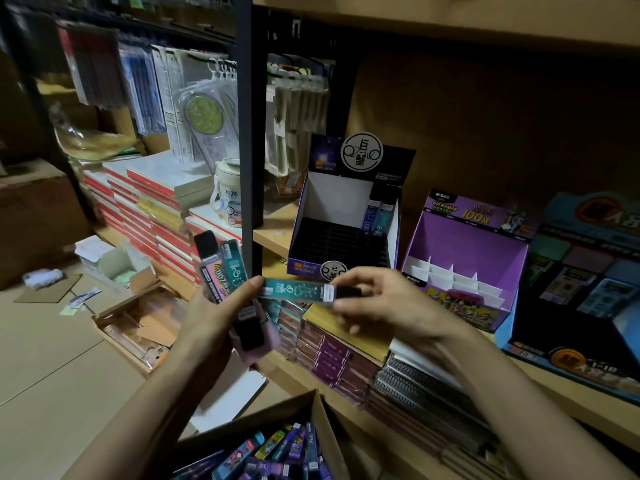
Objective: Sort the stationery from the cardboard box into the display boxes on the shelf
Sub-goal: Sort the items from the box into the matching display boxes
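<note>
Left hand (214,317) grips a fan of packs (221,271); right hand (384,303) pinches a teal pack (298,289) above the cardboard box (325,433). Tiled floor (52,358) and stacked notebooks (149,202) lie left; a wooden shelf (273,233) carries display boxes (332,199) at right.

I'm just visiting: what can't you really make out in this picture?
Head view: the cardboard box is cut off by the bottom edge, so its contents cannot be counted.
The bundle of packs is partly covered by the left hand gripping it; their number is unclear.
Print on the teal pack pinched by the right hand is motion-blurred, unreadable.
The blue display box is cut by the right edge.
</note>
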`<state>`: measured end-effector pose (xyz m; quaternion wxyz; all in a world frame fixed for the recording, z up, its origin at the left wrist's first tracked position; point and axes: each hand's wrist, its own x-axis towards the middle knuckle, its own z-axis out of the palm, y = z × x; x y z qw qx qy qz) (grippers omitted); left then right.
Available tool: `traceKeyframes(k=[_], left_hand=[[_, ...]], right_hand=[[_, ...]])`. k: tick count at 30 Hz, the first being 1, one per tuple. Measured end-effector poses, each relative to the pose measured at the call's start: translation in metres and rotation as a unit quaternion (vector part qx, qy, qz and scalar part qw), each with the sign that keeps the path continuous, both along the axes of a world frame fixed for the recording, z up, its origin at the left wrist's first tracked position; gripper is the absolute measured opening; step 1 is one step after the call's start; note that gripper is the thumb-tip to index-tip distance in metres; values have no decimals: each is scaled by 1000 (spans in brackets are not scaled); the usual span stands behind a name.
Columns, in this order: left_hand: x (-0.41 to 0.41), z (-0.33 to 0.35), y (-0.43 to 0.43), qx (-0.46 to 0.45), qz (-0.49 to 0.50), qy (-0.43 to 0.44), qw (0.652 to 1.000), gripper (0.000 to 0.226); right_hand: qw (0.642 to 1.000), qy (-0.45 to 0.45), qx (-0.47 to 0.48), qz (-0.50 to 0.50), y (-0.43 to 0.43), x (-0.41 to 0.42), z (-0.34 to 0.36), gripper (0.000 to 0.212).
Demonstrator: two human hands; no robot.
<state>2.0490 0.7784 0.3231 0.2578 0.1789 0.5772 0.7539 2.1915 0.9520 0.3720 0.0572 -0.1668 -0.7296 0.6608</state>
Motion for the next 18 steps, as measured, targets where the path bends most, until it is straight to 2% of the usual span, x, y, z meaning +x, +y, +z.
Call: traceKeyframes(k=[3, 6, 8, 10, 12, 14, 18], left_hand=[[1, 1, 2, -7, -10, 3, 1000, 38], [8, -4, 6, -12, -33, -12, 999, 44], [9, -7, 6, -9, -29, -23, 999, 46], [8, -7, 6, -5, -26, -27, 999, 45], [6, -6, 5, -5, -27, -27, 999, 44], [5, -6, 3, -4, -26, -28, 999, 43], [3, -6, 2, -1, -24, -30, 999, 43]], right_hand=[[989, 69, -100, -87, 3, -4, 1, 19], [973, 105, -111, -170, 9, -14, 12, 18], [963, 153, -21, -220, 23, -23, 37, 11], [940, 166, 131, -267, 44, -35, 66, 13], [900, 126, 303, -287, 63, -50, 88, 23], [860, 69, 432, -265, 75, -67, 94, 28], [814, 16, 543, -205, 82, -89, 76, 30]])
